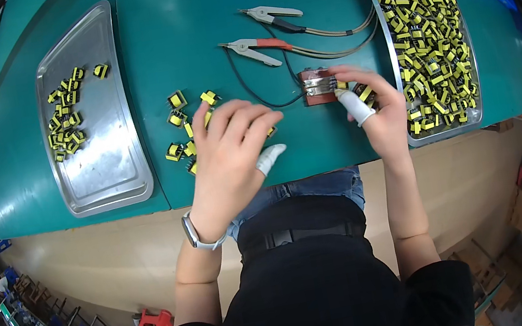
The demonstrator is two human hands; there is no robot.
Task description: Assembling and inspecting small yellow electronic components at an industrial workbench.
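My right hand [376, 101] pinches a yellow component [341, 86] at the fixture [316, 88]'s right edge; my left hand [227, 153] hangs unclenched, farther left.

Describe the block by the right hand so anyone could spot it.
On the green tabletop, find the steel tray heaped with yellow components. Left of it, at the right hand, sits a block topped with silvery metal strips. Its reddish-brown, squarish body sets it apart from the alligator clips beyond.

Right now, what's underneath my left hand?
Small yellow-and-black components show around your left hand on the green tabletop. Whatever lies directly beneath your hand is covered, so I can't tell whether more are there.
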